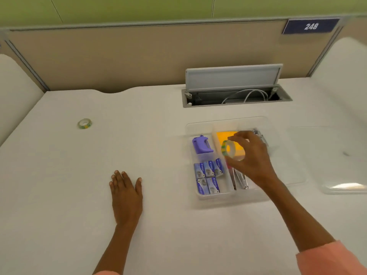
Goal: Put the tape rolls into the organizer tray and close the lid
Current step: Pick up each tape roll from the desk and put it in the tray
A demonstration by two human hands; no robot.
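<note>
My right hand (251,155) holds a green-and-yellow tape roll (228,148) on edge between thumb and fingers, just above the orange pad in the clear organizer tray (200,199). A second tape roll (84,123) lies flat on the white desk, far to the left. My left hand (126,192) rests palm down on the desk, left of the tray, holding nothing. The tray's clear lid (341,155) lies on the desk to the right of the tray.
The tray holds a purple stapler remover (201,144), several blue staple boxes (208,176), an orange pad (222,137) and metal tools (240,180). Behind it a cable hatch (234,96) stands open with its flap up. A beige partition closes the desk's far edge.
</note>
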